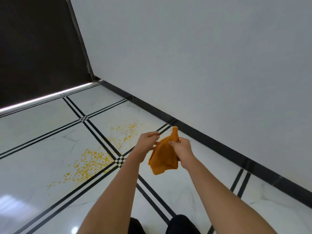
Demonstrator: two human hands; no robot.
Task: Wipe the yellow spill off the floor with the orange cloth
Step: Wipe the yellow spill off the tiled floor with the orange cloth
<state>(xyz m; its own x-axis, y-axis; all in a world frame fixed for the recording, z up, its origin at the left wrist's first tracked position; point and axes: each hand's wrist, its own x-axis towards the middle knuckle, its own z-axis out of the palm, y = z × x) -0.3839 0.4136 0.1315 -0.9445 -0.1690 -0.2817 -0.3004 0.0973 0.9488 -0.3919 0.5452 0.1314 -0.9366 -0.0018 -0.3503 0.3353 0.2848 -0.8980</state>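
An orange cloth (164,155) hangs in the air between my two hands, above the floor. My right hand (183,152) grips its upper part, with one corner sticking up past the fingers. My left hand (147,143) touches the cloth's left edge with its fingertips; whether it pinches the edge I cannot tell. The yellow spill (91,162) lies on the white tiled floor to the left of my hands, as many small drops. It spreads in a band from the lower left up to a second patch (125,132) across the black tile stripes.
A white wall (202,56) with a black skirting board (219,149) runs along the right. A dark panel with a metal strip (47,97) closes the far left. The glossy floor (33,144) carries black double stripes. My dark-clothed knees (181,224) show at the bottom.
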